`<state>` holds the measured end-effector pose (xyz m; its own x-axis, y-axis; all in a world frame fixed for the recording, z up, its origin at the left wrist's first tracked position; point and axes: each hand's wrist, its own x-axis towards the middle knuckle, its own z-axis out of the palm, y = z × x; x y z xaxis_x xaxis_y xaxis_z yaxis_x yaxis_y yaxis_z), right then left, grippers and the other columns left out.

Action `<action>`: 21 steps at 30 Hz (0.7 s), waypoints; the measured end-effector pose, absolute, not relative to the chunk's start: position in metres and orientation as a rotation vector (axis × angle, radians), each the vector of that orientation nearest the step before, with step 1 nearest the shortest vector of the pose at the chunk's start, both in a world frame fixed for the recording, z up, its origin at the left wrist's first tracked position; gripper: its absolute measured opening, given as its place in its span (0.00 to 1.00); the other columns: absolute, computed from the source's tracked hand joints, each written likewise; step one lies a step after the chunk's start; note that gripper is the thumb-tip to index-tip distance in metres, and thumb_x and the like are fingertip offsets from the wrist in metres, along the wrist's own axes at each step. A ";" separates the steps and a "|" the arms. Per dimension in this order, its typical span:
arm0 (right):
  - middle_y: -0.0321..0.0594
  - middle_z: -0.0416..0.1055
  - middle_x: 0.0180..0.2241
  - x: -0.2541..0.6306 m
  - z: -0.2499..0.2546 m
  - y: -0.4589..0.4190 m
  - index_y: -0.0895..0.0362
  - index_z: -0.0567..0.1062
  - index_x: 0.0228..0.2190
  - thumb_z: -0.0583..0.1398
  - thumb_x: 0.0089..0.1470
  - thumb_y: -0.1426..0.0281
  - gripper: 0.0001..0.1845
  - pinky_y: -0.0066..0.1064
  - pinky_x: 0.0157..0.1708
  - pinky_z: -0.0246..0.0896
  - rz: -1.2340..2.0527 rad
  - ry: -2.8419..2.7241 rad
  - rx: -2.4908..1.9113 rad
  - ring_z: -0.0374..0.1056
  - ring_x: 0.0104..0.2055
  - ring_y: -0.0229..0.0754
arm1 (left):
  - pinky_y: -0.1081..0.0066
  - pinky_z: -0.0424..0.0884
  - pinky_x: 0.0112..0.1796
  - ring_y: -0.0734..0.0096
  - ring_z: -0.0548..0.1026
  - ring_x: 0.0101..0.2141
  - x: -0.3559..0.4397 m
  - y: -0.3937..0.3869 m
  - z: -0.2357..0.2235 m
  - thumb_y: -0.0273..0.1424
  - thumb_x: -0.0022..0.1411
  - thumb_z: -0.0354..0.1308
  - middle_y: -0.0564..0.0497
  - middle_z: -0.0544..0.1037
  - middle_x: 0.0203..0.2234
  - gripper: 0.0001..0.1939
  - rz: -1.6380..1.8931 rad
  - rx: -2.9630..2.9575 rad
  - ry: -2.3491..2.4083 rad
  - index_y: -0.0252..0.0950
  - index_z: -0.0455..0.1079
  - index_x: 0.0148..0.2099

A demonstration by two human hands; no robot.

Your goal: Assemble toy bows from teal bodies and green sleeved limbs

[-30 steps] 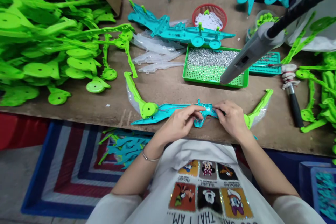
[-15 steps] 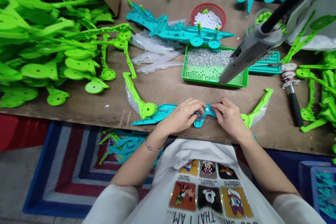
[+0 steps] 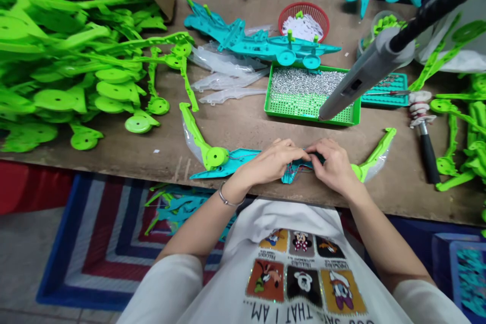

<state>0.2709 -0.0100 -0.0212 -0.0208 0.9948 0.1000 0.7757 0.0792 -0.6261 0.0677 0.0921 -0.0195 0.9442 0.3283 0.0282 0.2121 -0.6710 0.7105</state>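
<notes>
Along the near edge of the surface (image 3: 163,134), about midway between its left and right ends, lies a long teal plastic shell (image 3: 241,158), open side up, tapering to a flat point at its left end. Thin wires (image 3: 245,155) run inside it, reddish where I can make them out, and a short ribbed teal stub (image 3: 289,174) juts from its middle toward the person. A curved lime-green arm (image 3: 199,139) sweeps away from its left part, lined along the outer side with a clear plastic strip (image 3: 191,136); a matching lime-green limb (image 3: 374,158) shows beyond the right hand (image 3: 332,162). The left hand (image 3: 273,162) lies across the middle of the shell, fingers bent and close together, forefinger reaching out; the right hand's thumb and fingers curl in against the shell. What either pinches, or how wide they stand, I can't tell from here. Compared with a second ago, the left hand has slid rightward, so the fingertips of both now nearly meet and cover the shell's centre, which showed between them then. The shell and its lime-green pieces have stayed put.
</notes>
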 end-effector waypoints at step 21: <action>0.42 0.79 0.39 0.188 -0.021 -0.039 0.57 0.67 0.50 0.59 0.61 0.75 0.16 0.30 0.32 0.69 0.406 -1.622 -1.772 0.76 0.33 0.41 | 0.56 0.70 0.56 0.61 0.72 0.55 0.063 0.101 -0.027 0.13 0.58 0.46 0.45 0.77 0.54 0.42 0.174 2.255 0.378 0.41 0.52 0.73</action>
<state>0.1880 -0.0387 -0.0213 0.1702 0.9610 0.2180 0.7447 0.0194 -0.6671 0.0628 0.1007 -0.0269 0.9452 0.3265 0.0004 0.2125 -0.6162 0.7584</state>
